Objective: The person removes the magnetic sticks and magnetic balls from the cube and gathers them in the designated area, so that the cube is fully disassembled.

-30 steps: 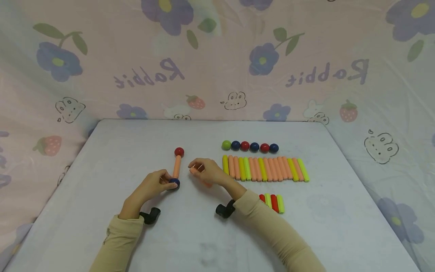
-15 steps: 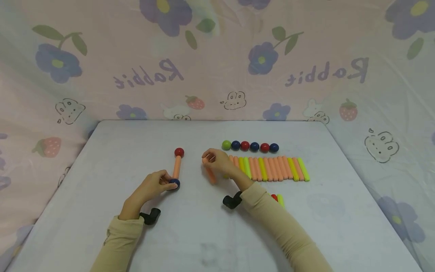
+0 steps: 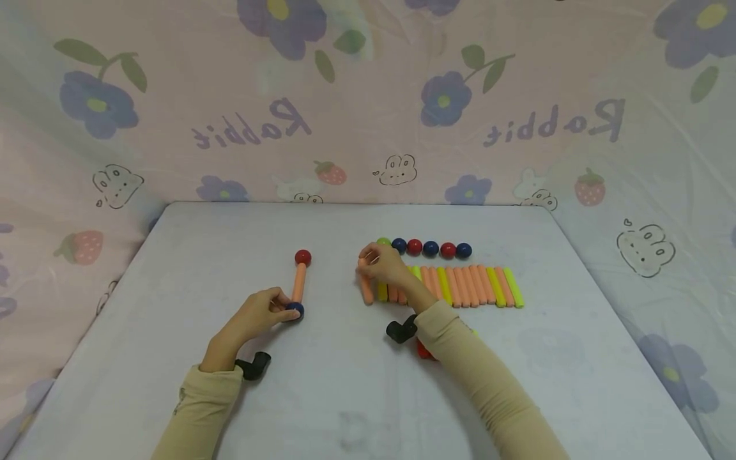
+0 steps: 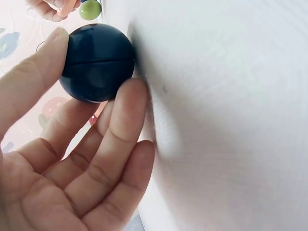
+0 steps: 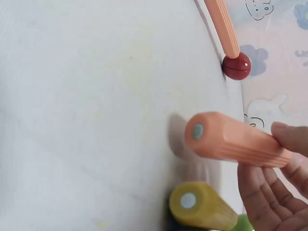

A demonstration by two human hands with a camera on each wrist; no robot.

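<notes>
My left hand [image 3: 255,317] pinches a dark blue ball [image 4: 97,62] between thumb and fingers, low at the table. An orange stick [image 3: 299,282] runs from that ball to a red ball [image 3: 303,257] at its far end. My right hand [image 3: 388,265] grips another orange stick [image 5: 231,139] by its far end; its near end, with a grey disc, points away from the hand in the right wrist view. That stick lies just left of a yellow stick [image 5: 197,204], the first of a row, and seems slightly raised. The right hand partly covers the row's left end.
Orange, yellow and lime sticks [image 3: 468,285] lie side by side on the white table [image 3: 322,396]. Behind them stands a line of balls, with a red ball [image 3: 414,247] and a green ball [image 5: 244,223] among them. Short red sticks [image 3: 424,349] are mostly under the right sleeve.
My right hand has carried its orange stick rightward and away from me, to the left end of the stick row. The stick has turned nearer to upright in view. My left hand stays still.
</notes>
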